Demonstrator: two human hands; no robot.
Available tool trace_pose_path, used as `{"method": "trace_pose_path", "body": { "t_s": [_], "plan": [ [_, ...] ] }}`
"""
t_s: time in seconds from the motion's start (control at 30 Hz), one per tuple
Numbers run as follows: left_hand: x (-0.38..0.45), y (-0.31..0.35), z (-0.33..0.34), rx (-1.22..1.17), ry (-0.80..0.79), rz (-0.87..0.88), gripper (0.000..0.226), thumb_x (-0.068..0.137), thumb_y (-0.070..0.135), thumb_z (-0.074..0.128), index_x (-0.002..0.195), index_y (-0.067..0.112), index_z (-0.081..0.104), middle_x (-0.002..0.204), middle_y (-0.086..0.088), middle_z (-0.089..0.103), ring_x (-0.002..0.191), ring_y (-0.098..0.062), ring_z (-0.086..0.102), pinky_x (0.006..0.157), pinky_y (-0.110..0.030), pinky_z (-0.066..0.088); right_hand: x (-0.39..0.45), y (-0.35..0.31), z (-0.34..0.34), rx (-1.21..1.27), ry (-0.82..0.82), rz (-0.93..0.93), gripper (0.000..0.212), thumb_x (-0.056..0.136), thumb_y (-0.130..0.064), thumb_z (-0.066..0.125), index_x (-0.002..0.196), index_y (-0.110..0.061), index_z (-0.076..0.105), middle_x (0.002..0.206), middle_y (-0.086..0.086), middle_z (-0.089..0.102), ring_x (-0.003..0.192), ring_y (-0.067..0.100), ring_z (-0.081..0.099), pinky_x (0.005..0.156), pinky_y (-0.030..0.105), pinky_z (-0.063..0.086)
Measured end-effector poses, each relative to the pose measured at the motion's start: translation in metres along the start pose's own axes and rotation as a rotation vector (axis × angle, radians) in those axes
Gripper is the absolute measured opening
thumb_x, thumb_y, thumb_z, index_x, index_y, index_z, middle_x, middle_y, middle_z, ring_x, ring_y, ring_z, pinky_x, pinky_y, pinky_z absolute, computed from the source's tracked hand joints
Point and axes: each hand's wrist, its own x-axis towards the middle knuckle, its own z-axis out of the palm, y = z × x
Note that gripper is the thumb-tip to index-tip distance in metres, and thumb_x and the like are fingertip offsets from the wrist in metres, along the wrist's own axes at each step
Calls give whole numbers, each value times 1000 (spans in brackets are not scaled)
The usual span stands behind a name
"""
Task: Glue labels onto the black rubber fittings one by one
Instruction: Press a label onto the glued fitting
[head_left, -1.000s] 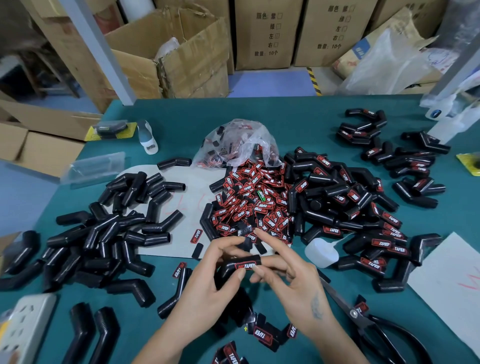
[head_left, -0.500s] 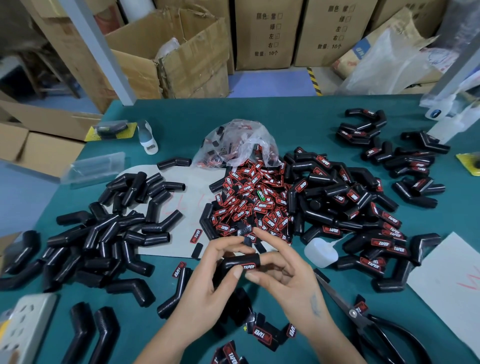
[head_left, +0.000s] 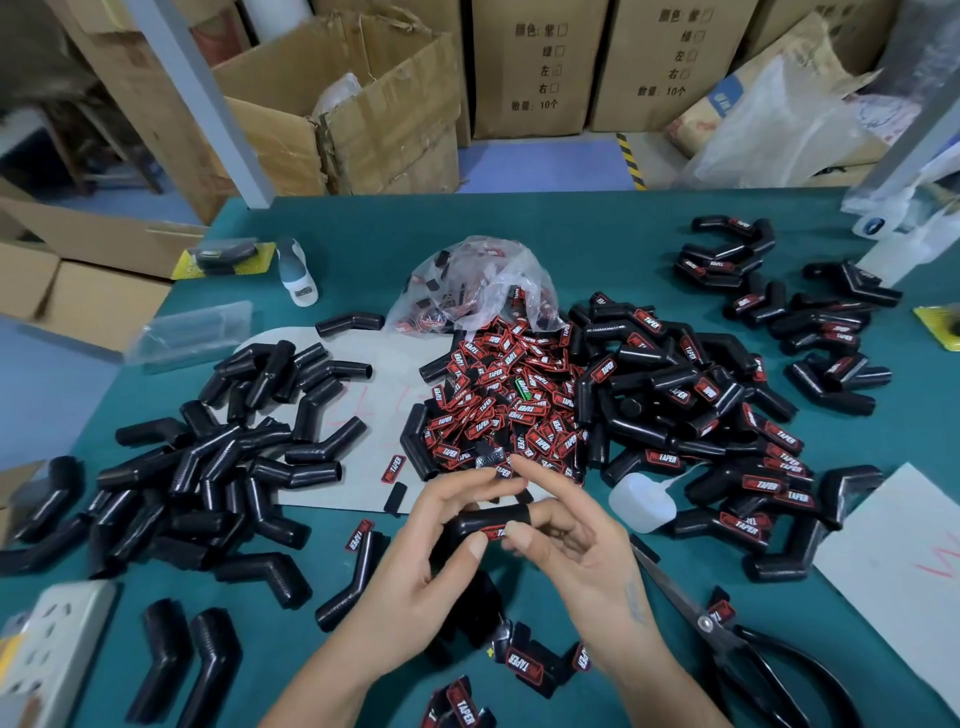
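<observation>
Lower centre of frame: bent black rubber fitting (head_left: 491, 521) with red label (head_left: 493, 532), pinched between left hand (head_left: 441, 551) and right hand (head_left: 571, 545) thumbs and fingers, above green bench (head_left: 363, 249).

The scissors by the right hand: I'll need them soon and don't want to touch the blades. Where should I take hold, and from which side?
Grip the scissors by the black loop handles, lower right near the table edge. Come from the right and near side: the blades point up-left toward the right hand, so that approach probably keeps your fingers behind the pivot and clear of the edges.
</observation>
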Motion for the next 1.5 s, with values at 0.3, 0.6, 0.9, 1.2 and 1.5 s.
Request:
{"method": "trace_pose_path", "body": {
  "t_s": [0.3, 0.6, 0.9, 1.2, 1.5],
  "plan": [
    [5, -13, 7, 352, 313, 347, 33, 96, 14, 73, 126, 24, 64, 125, 9, 69, 122, -23, 66, 106, -33, 49, -1, -5, 3, 38, 21, 34, 44, 99, -25, 67, 139, -42, 62, 93, 12, 79, 93, 17, 74, 76, 20, 54],
    [4, 2, 5, 239, 399, 189, 47, 89, 22, 78, 124, 48, 61, 113, 13, 75, 105, -13, 75, 97, -28, 56, -3, -12, 5, 60, 30, 35, 19, 95, -16, 70, 107, -30, 73, 93, 17, 77, 88, 24, 77, 73, 26, 58],
    [4, 6, 5, 237, 346, 189, 55, 87, 16, 82, 125, 49, 60, 111, 14, 75, 104, -11, 75, 98, -28, 56, -2, -5, 6, -5, 65, 11, 15, 90, -32, 76, 104, -34, 80, 90, 11, 79, 86, 23, 79, 73, 23, 60],
    [2, 6, 4, 224, 372, 243, 54, 88, 14, 78, 128, 45, 60, 113, 10, 75, 107, -13, 75, 98, -30, 57, -3, -6, 5, 62, 10, -33, 24, 93, -27, 74, 116, -34, 71, 99, 14, 78, 91, 30, 78, 78, 28, 61],
    [1, 3, 3, 308, 358, 256, 36, 93, 17, 71, 125, 31, 62, 120, 19, 72, 118, -16, 69, 100, -37, 56, -4, -6, 7, 132, 37, -25, 26, 92, -15, 77, 113, -30, 71, 95, 21, 76, 90, 35, 78, 79, 30, 61]
  ]
}}
